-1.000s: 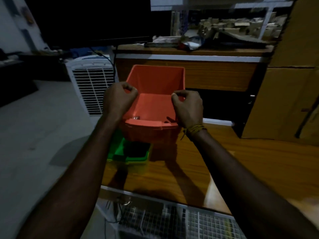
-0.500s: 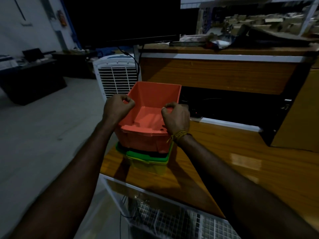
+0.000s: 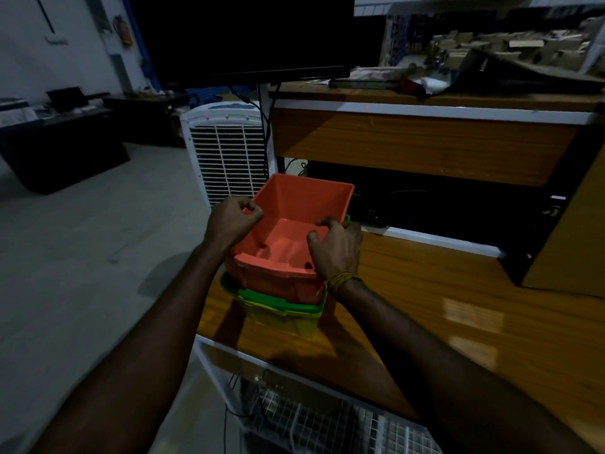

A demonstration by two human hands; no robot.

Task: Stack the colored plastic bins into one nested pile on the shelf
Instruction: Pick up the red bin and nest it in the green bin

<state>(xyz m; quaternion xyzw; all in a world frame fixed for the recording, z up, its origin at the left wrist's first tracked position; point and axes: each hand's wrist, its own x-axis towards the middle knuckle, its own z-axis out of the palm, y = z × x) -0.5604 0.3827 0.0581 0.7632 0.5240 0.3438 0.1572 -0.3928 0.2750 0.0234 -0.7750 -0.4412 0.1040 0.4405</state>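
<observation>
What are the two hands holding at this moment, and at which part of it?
Both hold the orange bin: the left hand grips its left side rim, the right hand its right side rim, over the green bin.

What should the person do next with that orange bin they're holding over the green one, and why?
Probably press the orange bin straight down a little further. It sits in the green bin, which is nested in the yellow bin, yet much of its wall shows above the green rim. The left hand and right hand grip its side rims, well placed to push before letting go.
</observation>
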